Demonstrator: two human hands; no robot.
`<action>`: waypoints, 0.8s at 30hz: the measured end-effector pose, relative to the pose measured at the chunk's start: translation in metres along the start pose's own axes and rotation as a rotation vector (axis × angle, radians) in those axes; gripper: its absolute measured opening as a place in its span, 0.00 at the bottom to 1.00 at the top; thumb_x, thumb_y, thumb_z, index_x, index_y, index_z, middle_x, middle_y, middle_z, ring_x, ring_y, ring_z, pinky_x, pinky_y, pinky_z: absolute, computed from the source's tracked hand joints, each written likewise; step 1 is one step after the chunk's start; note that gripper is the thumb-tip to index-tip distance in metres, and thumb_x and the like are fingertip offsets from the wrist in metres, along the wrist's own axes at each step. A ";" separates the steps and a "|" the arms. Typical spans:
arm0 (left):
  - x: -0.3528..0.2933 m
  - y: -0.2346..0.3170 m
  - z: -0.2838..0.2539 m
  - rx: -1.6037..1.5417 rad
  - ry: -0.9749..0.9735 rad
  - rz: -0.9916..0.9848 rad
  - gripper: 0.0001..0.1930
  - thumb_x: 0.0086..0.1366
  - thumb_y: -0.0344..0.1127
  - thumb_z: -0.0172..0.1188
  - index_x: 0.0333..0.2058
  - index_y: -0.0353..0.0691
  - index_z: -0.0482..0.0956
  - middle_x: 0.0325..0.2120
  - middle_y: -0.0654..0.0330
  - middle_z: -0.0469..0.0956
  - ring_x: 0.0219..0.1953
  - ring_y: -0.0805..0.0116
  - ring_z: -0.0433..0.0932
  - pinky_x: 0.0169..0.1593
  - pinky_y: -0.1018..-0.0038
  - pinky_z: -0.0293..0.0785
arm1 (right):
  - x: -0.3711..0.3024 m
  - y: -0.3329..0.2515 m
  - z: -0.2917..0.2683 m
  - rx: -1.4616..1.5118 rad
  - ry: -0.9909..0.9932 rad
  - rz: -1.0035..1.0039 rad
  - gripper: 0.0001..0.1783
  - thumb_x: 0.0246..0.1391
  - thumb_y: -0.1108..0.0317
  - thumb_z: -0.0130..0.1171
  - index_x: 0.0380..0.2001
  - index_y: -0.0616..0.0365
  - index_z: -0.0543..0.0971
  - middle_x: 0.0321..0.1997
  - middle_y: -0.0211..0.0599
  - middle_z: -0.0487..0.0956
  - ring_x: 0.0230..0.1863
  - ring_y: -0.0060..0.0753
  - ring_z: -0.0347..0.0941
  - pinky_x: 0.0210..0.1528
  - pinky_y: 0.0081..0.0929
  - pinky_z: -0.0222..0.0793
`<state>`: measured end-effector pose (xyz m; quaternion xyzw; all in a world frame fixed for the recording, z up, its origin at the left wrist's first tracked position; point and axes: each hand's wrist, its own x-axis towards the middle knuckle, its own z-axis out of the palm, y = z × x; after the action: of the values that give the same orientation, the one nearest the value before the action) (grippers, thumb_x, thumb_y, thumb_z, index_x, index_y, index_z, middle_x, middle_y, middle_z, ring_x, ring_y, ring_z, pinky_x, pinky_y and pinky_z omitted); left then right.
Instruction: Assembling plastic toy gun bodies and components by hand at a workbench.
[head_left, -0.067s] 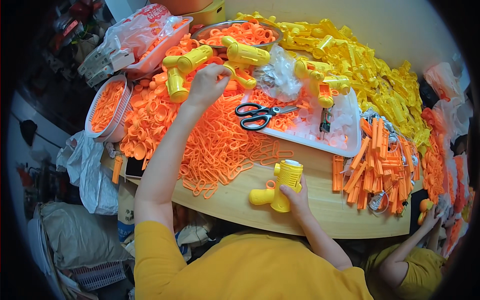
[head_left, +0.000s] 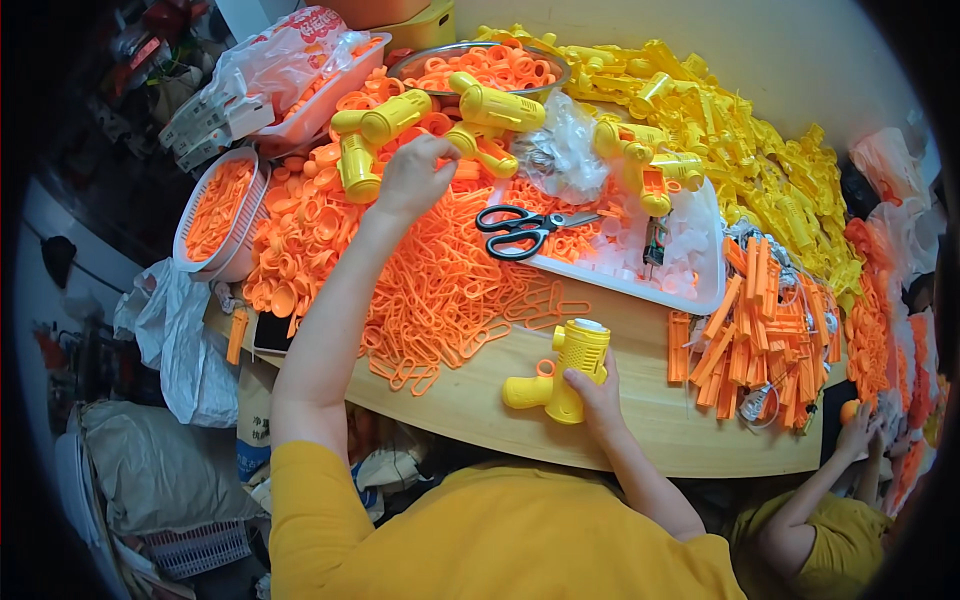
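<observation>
My right hand (head_left: 597, 393) is wrapped round a yellow plastic toy gun (head_left: 577, 365) and holds it upright over the table's near edge. A white round piece (head_left: 590, 325) sits in its top end, and a small orange ring-shaped trigger (head_left: 545, 367) shows beside its handle. My left hand (head_left: 415, 178) reaches far over the orange parts, fingers curled together in a pinch; what they hold, if anything, is hidden. Next to that hand are a yellow toy gun (head_left: 394, 118) at its left and another yellow toy gun (head_left: 500, 108) just beyond it.
Orange clip-like loops (head_left: 425, 290) are heaped mid-table. Black-handled scissors (head_left: 525, 230) lie against a white tray (head_left: 700, 302) of clear pieces. Orange strips (head_left: 755, 330) pile at right, yellow half shells (head_left: 740, 150) behind. A white basket (head_left: 262, 195) stands left. A co-worker's hand (head_left: 855, 435) shows far right.
</observation>
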<state>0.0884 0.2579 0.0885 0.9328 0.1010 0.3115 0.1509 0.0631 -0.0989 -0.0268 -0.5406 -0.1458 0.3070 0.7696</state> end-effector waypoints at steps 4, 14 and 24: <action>-0.007 -0.010 0.015 0.311 0.090 -0.057 0.08 0.52 0.32 0.63 0.33 0.39 0.80 0.36 0.56 0.77 0.39 0.58 0.76 0.41 0.64 0.74 | -0.001 0.002 0.001 -0.003 0.008 -0.016 0.29 0.48 0.69 0.63 0.52 0.59 0.63 0.48 0.40 0.73 0.47 0.30 0.73 0.50 0.30 0.72; -0.006 -0.021 0.016 0.388 0.073 -0.010 0.16 0.47 0.35 0.66 0.37 0.44 0.78 0.36 0.57 0.73 0.44 0.56 0.72 0.43 0.59 0.69 | 0.000 0.000 0.002 -0.003 0.017 -0.022 0.29 0.48 0.69 0.63 0.52 0.58 0.63 0.48 0.40 0.73 0.47 0.30 0.73 0.50 0.30 0.72; 0.002 -0.014 0.036 0.399 0.066 0.029 0.18 0.49 0.34 0.64 0.37 0.40 0.68 0.33 0.54 0.73 0.38 0.53 0.76 0.39 0.58 0.69 | -0.002 0.003 0.002 -0.009 0.030 -0.024 0.29 0.48 0.69 0.63 0.52 0.59 0.63 0.48 0.40 0.73 0.47 0.30 0.73 0.50 0.30 0.71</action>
<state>0.1110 0.2635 0.0579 0.9347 0.1522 0.3180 -0.0448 0.0595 -0.0981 -0.0290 -0.5466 -0.1422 0.2889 0.7730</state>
